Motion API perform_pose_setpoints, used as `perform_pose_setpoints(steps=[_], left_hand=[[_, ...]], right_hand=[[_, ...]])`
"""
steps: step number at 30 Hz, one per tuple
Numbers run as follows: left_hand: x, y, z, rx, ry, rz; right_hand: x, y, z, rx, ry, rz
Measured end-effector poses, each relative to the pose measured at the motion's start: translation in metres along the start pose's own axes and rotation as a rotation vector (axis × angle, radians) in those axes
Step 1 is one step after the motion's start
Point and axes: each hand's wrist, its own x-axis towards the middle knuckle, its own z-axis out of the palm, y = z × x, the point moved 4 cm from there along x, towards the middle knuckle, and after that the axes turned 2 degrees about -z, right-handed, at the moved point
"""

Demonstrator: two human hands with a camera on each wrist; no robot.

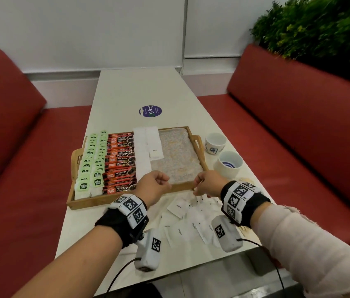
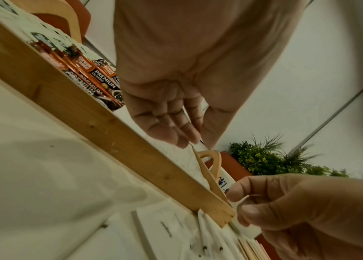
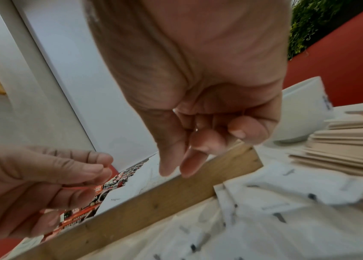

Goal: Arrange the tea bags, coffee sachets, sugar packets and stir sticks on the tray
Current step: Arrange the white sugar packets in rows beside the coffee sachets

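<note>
Tray [image 1: 126, 200] sits mid-table, long side toward the person, handles at left and right ends. Inside, left to right: two columns of green-tag tea bags [image 1: 90, 160], a column of red coffee sachets [image 1: 120, 162], then white sugar packets [image 1: 143, 149] in one full column and a short second one. Right half of the tray shows bare speckled liner [image 1: 176, 155].

More sugar packets [image 1: 182, 220] lie loose in a messy pile on the table [image 1: 122, 87], just in front of the tray's near rail. Stir sticks [image 3: 349, 140] are stacked flat at the right of that pile, beside a cup; clear only in the right wrist view.

Left hand [image 1: 153, 186] hangs over the near rail next to the sachets. Fingers loosely curled; left wrist view shows a relaxed palm with nothing in it, so the grip is released.

Right hand [image 1: 207, 183] hangs over the rail near the tray's right corner. Thumb and fingertips are drawn together, other fingers curled in. Whether the grip has anything pinched: cannot tell, nothing clearly visible between the fingers in any view.

Hands are apart from each other, not touching.

Two white cups [image 1: 223, 154] stand on the table just right of the tray. A round blue sticker [image 1: 150, 111] is on the table beyond it. Red benches [image 1: 287, 117] flank both sides; green plants [image 1: 324, 24] at upper right.
</note>
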Motion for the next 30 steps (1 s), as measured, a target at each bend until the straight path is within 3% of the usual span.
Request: perform_pose_setpoints(steps=[9, 18, 25, 30], left_hand=[[-0.006, -0.006, 0.025, 0.256, -0.195, 0.041], [-0.03, -0.014, 0.043, 0.548, -0.356, 0.105], [-0.041, -0.02, 0.052, 0.796, -0.399, 0.114], [-0.046, -0.027, 0.054, 0.879, -0.368, 0.113]], right_hand=[[-0.022, 0.026, 0.016, -0.249, -0.017, 0.028], [-0.059, 0.061, 0.027, -0.344, 0.078, 0.182], [-0.083, 0.077, 0.041, -0.299, 0.175, 0.282], [-0.085, 0.078, 0.054, -0.131, 0.222, 0.276]])
